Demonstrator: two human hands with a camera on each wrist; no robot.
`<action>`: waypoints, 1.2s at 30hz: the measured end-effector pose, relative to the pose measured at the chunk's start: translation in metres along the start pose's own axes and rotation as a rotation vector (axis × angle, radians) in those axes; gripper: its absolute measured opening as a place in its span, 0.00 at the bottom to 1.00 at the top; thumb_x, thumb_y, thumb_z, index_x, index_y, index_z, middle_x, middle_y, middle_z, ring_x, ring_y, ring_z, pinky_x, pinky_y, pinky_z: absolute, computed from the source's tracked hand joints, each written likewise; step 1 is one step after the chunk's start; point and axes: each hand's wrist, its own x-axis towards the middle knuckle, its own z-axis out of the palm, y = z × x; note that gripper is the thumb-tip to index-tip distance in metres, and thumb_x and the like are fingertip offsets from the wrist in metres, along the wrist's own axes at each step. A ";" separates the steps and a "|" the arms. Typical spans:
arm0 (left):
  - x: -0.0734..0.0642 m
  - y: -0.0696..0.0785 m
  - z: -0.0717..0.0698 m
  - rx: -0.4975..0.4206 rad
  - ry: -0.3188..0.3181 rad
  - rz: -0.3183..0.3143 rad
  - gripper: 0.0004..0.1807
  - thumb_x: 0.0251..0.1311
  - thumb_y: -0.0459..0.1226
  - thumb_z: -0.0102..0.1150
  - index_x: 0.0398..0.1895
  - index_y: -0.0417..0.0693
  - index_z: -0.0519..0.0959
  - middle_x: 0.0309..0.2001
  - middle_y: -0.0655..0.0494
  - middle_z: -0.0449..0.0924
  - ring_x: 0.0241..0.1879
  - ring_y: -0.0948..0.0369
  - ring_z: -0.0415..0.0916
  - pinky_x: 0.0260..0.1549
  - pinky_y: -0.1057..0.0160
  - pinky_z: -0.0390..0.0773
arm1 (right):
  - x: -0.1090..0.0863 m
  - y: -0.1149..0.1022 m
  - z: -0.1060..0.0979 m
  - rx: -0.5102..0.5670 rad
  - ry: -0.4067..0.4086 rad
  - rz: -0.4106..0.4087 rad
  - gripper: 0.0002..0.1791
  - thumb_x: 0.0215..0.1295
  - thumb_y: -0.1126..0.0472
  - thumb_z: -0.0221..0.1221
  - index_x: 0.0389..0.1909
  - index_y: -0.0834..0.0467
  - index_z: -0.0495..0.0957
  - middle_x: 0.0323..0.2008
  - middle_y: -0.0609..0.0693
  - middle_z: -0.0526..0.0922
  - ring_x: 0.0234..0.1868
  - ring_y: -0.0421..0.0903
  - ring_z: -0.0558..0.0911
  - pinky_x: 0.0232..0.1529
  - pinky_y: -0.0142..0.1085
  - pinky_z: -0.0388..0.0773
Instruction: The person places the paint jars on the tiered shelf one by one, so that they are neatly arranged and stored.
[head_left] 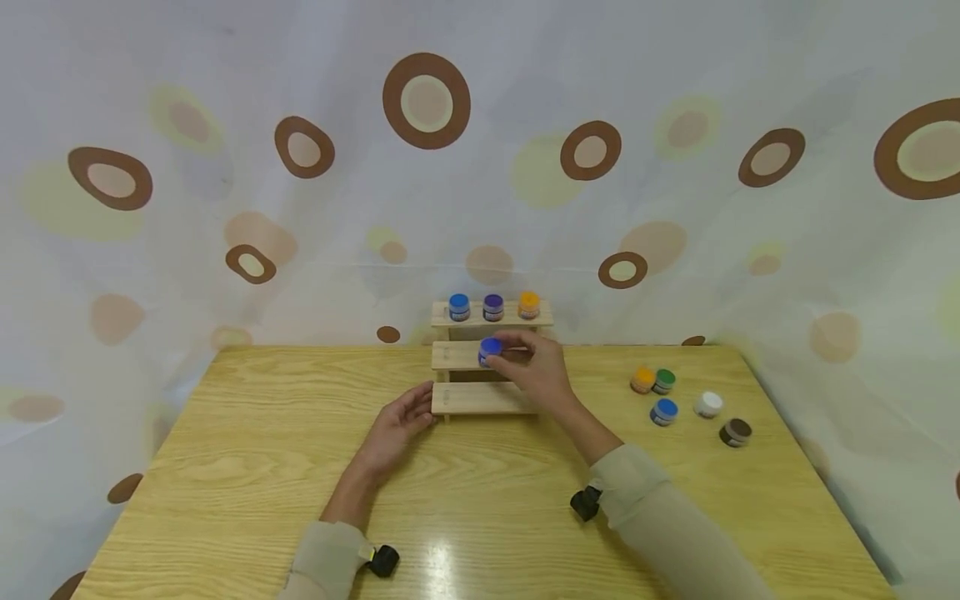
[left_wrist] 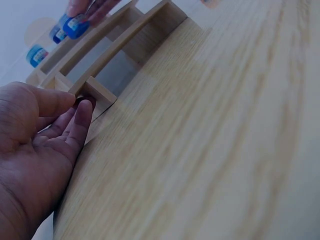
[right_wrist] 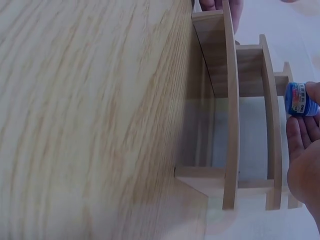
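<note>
Glossy wooden table [head_left: 225,467], spotted curtain [head_left: 427,167] behind; right hand [head_left: 536,371] pinching blue jar [head_left: 489,350], left hand [head_left: 397,425] relaxed

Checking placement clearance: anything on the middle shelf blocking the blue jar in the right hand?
Nothing visible. The right hand holds the blue jar at the middle shelf, whose visible part is bare. The other jars sit on the top shelf or off to the right on the table.

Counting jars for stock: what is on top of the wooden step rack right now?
The wooden step rack carries three jars on its top step. The right hand holds a blue jar at the middle step, covering that step's right part. The bottom step looks bare.
</note>
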 end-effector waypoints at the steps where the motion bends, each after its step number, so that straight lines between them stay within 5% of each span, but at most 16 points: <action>1: 0.000 0.000 -0.001 0.007 0.002 0.003 0.31 0.80 0.25 0.47 0.82 0.35 0.57 0.78 0.36 0.62 0.76 0.42 0.64 0.65 0.65 0.78 | 0.001 -0.001 0.002 0.007 0.000 0.001 0.20 0.64 0.66 0.74 0.56 0.63 0.85 0.49 0.60 0.88 0.49 0.56 0.89 0.49 0.32 0.88; 14: -0.002 0.001 -0.001 -0.003 0.011 -0.021 0.32 0.79 0.25 0.48 0.83 0.36 0.56 0.79 0.36 0.61 0.76 0.43 0.64 0.66 0.63 0.78 | 0.009 -0.005 0.031 0.042 -0.025 0.016 0.22 0.65 0.67 0.73 0.59 0.65 0.83 0.51 0.61 0.86 0.53 0.57 0.88 0.52 0.35 0.88; 36: 0.001 0.002 0.003 -0.048 0.011 -0.004 0.31 0.78 0.22 0.46 0.82 0.34 0.57 0.78 0.36 0.63 0.75 0.42 0.66 0.64 0.66 0.79 | 0.013 -0.007 0.041 0.032 -0.027 0.045 0.20 0.65 0.68 0.72 0.57 0.63 0.84 0.52 0.59 0.86 0.54 0.56 0.88 0.50 0.34 0.88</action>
